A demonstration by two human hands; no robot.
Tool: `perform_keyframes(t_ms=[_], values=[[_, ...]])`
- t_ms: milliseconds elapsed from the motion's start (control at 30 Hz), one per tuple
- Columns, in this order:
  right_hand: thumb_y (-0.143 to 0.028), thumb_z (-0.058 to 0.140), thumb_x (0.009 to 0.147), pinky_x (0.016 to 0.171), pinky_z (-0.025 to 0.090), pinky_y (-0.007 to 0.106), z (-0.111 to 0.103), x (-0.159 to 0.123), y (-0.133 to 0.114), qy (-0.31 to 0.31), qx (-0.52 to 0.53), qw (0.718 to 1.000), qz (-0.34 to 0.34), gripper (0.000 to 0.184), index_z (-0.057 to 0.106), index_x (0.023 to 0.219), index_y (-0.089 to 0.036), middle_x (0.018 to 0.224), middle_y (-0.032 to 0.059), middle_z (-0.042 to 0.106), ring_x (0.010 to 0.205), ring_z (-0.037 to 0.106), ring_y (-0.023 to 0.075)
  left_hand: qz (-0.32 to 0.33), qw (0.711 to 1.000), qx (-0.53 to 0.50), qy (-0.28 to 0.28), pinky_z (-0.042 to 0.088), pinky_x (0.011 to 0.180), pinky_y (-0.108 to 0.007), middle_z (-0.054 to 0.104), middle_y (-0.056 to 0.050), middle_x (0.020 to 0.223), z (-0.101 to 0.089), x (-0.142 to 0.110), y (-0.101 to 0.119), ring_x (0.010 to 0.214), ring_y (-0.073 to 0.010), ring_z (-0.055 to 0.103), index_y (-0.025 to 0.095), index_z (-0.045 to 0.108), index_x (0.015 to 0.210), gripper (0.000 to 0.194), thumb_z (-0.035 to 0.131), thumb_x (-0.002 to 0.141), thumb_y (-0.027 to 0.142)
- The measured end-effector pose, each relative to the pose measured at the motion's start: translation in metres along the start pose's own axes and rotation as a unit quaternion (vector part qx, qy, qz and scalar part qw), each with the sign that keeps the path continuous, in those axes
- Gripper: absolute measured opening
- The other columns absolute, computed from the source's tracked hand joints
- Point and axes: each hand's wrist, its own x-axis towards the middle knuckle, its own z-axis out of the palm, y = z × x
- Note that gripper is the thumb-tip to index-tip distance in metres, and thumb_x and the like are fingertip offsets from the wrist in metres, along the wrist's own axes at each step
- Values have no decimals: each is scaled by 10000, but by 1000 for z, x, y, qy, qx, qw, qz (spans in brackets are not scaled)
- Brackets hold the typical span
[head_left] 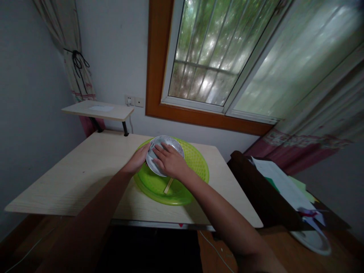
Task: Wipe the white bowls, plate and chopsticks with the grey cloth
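Observation:
A pale grey round plate point(178, 146) is over the left part of a green basket tray point(199, 167). My left hand point(138, 157) grips the plate by its left rim, with the thumb side towards the plate. My right hand point(172, 161) lies across the plate's face, palm down, its fingers spread and stretched out. Light wooden chopsticks point(168, 186), or a similar stick, stick out towards me from beneath the plate and right hand; their other end is hidden. Whether the plate rests on the tray or is held just above it, I cannot tell.
The tray stands on a light wooden table point(99, 163). At the table's back left is a small raised shelf point(113, 112) with a paper on it. To the right, a dark brown piece of furniture point(253, 185) holds papers point(275, 174). A barred window is behind.

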Motion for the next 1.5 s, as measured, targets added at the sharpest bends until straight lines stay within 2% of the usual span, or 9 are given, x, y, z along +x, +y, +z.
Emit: perform_keyframes(t_ms=[167,367,600,733,1033,1200,1300,1400,1500], values=[[-453,354,1093,1232,325,549,2,-6,15,28,-31,997,57,550,512,1529,-159,1607,101,474,1526,352,343,1,1000,-14,-13,479,1100,-417,721,-151,1301,0,-2,2,1225,-273,652,125,697,1261,575,572,927,577],[-458,347,1087,1075,446,556,-7,-25,27,27,-79,992,99,527,574,1465,-170,1553,107,543,1339,523,369,2,1000,10,-7,522,1020,-391,776,-131,1112,0,-10,12,1113,-284,689,129,727,1165,565,559,927,612],[-437,356,1092,892,484,493,-26,-53,22,-19,-81,992,93,478,773,1117,-205,1244,93,760,1080,603,328,4,999,23,30,523,954,-364,773,-116,1050,-2,-9,5,1020,-267,693,129,722,1103,588,530,926,655],[-428,359,1098,904,473,475,-32,-63,14,-45,-33,997,56,505,805,999,-213,1091,81,799,1009,617,289,1,1000,11,19,529,894,-353,764,-116,1038,-3,-8,2,1006,-262,685,116,702,1139,610,515,940,661],[-348,345,1115,1138,449,403,-22,-52,0,-43,170,984,-45,443,685,1346,-181,1411,49,680,1256,616,211,2,1000,9,21,543,874,-350,758,-94,939,0,-7,3,896,-244,688,119,711,1044,590,536,921,669],[-353,384,1101,1216,395,465,-1,-31,-4,-13,137,988,-69,442,622,1423,-167,1554,112,543,1412,519,250,-1,999,35,0,562,794,-351,747,-86,941,0,-8,6,832,-229,684,126,702,1082,559,479,959,624],[-410,444,1080,1237,351,527,8,-19,-4,12,102,993,-60,480,570,1471,-161,1637,162,411,1483,436,299,6,999,52,5,566,867,-376,756,-104,999,-1,-8,9,928,-252,698,125,704,1115,549,476,965,601],[-462,484,1059,1243,322,564,11,-8,-3,21,82,995,-49,520,542,1492,-182,1626,174,404,1485,419,321,15,997,69,9,533,1000,-397,760,-124,1093,-1,-7,13,1111,-280,678,124,711,1119,521,485,970,569],[-497,487,1049,1246,305,560,8,0,1,19,57,997,-38,565,524,1502,-162,1590,195,433,1463,436,323,15,998,55,3,525,1030,-412,758,-126,1150,0,-6,13,1164,-289,669,127,707,1151,527,481,972,569]])
